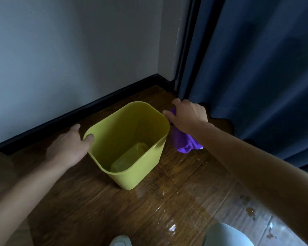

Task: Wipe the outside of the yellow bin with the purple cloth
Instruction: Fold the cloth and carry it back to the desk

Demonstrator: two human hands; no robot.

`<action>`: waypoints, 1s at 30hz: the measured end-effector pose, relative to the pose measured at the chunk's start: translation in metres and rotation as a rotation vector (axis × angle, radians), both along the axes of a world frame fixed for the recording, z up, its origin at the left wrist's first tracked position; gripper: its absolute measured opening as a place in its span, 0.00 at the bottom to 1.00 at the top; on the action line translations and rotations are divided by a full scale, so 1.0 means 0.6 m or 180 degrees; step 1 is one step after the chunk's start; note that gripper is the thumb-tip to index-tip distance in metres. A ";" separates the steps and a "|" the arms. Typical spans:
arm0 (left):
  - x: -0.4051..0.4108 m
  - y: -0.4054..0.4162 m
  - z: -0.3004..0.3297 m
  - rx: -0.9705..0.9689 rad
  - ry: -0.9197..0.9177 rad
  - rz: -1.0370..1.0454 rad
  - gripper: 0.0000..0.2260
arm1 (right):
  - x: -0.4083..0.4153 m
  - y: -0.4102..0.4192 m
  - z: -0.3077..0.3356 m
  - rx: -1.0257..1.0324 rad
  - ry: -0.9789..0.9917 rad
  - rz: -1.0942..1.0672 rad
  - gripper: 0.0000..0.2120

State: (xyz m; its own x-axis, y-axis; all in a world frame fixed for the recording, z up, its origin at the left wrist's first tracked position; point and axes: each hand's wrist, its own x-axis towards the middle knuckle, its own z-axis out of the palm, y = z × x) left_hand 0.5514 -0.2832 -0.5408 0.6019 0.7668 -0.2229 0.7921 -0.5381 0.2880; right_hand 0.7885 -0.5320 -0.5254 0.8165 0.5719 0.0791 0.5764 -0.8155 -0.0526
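The yellow plastic bin (132, 157), rectangular with rounded corners and open at the top, stands upright on the dark brown wood-plank floor (89, 206), near a corner of the room. Its interior holds nothing visible apart from reflections on the bottom panel.

The purple cloth (183, 141) hangs against the right outer wall of the bin, just below the rim at the far right corner. The right hand (187, 115) holds the cloth from above: its grip is curled over the bunched upper part of the cloth, with the thumb extended toward the bin rim. The lower part of the cloth drapes loose under the wrist, and whether it reaches the floor cannot be told.

The left hand (68, 146) grasps the bin's left rim. The thumb lies hooked over the rim onto the inner face, and the remaining fingers lie against the outer wall, so the grip pinches the rim between them.

A black skirting board (75, 112) runs along the foot of the pale grey wall (60, 50) on the far side of the bin. A dark blue curtain (256, 68) hangs to the right, reaching the floor. Wet patches (171, 228) shine on the near floor planks. A white shoe tip (120, 241) shows at the near edge.
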 end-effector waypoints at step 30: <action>0.167 -0.375 0.028 -0.3259 -0.2036 -0.1764 0.08 | -0.196 -0.282 -0.018 0.3677 0.2212 -0.1405 0.32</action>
State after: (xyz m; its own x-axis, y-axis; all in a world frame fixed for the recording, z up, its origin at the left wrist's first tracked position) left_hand 0.6514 -0.5081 -0.5239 0.9928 0.0444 -0.1113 0.1139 -0.0620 0.9916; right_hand 0.6712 -0.7012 -0.5363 0.9740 0.1544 -0.1658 -0.1292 -0.2227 -0.9663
